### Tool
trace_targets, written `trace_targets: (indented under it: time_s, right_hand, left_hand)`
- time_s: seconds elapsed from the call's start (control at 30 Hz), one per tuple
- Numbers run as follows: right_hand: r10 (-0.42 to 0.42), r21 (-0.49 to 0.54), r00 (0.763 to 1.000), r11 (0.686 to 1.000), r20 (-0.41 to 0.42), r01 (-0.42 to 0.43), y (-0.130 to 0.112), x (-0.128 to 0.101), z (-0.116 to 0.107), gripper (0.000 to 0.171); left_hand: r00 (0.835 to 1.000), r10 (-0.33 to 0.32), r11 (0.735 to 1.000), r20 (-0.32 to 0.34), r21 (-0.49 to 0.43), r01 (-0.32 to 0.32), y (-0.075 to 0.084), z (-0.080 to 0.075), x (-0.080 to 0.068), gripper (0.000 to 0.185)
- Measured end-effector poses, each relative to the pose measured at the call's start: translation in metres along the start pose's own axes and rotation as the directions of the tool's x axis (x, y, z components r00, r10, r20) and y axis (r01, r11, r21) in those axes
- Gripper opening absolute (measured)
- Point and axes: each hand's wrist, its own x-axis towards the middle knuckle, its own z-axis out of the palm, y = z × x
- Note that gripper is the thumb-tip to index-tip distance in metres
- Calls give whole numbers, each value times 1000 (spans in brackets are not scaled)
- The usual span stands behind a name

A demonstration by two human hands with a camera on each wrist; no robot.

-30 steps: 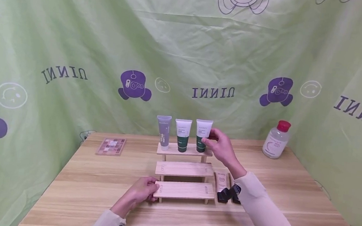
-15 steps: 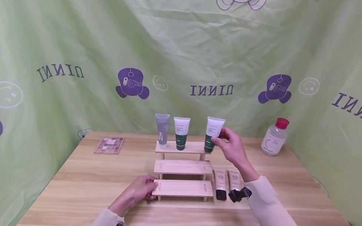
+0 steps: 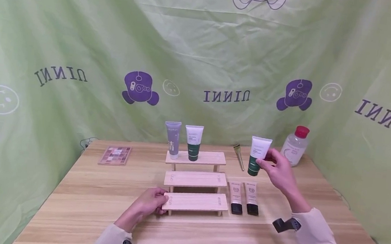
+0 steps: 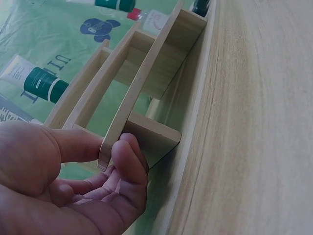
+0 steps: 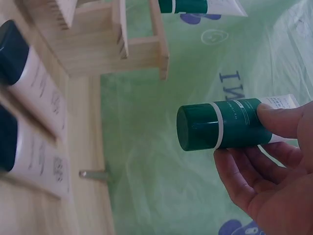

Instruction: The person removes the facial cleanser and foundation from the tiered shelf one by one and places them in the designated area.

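In the head view my right hand point(image 3: 279, 172) holds a white and green squeeze tube point(image 3: 259, 148) upright, right of the three-tier wooden display stand point(image 3: 195, 202). The right wrist view shows thumb and fingers pinching this tube, green cap point(image 5: 198, 126) outward. My left hand point(image 3: 150, 202) grips the left end of the stand's lowest tier; in the left wrist view, thumb and forefinger pinch the board's edge point(image 4: 131, 100). On the top tier stand a grey-purple tube point(image 3: 172, 138) and another white and green tube point(image 3: 194, 142).
Two BB cream tubes point(image 3: 235, 197) with black caps lie right of the stand. Behind them lies a slim brush point(image 3: 238, 157). A clear bottle with a red cap point(image 3: 295, 146) stands at the back right, and an eyeshadow palette point(image 3: 114, 156) lies at the left.
My right hand has lifted the white and green tube off the top tier's right end and carried it right, beyond the stand. The brush has come into sight. My left hand keeps its grip.
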Motion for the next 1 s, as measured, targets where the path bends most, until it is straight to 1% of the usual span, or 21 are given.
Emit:
trace_targets:
  time_s: [0.27, 0.33, 0.4, 0.53, 0.7, 0.8, 0.87, 1.0]
  right_hand:
    - [77, -45, 996, 996, 40, -75, 21, -16, -12, 31]
    - [110, -41, 992, 993, 68, -108, 27, -19, -14, 33]
    - [157, -26, 982, 988, 108, -155, 31, -23, -15, 35]
    - [261, 3, 945, 964, 197, -267, 40, -29, -19, 39]
    - [372, -21, 885, 924, 281, -382, 52, -33, -20, 39]
    - [436, -63, 845, 896, 309, -439, 57, -34, -19, 39]
    - [476, -94, 822, 877, 312, -472, 58, -35, -18, 38]
    - [518, -120, 794, 853, 318, -508, 60, -37, -15, 35]
  left_hand:
    - [1000, 2, 1000, 3, -9, -2, -2, 0, 0, 36]
    - [1000, 0, 1000, 3, -11, 0, -2, -1, 0, 35]
    - [1000, 3, 1000, 2, -6, -3, -1, -2, 0, 36]
    - [1000, -3, 1000, -11, 3, 3, 1, -3, 0, 36]
    - [1000, -8, 1000, -14, 3, 8, 0, -1, -1, 36]
    - [1000, -7, 1000, -19, 0, 7, 0, -1, -2, 36]
    - [1000, -2, 1000, -19, 0, 2, -1, -1, -2, 36]
    - [1000, 1, 1000, -10, -3, -1, 0, 0, -1, 36]
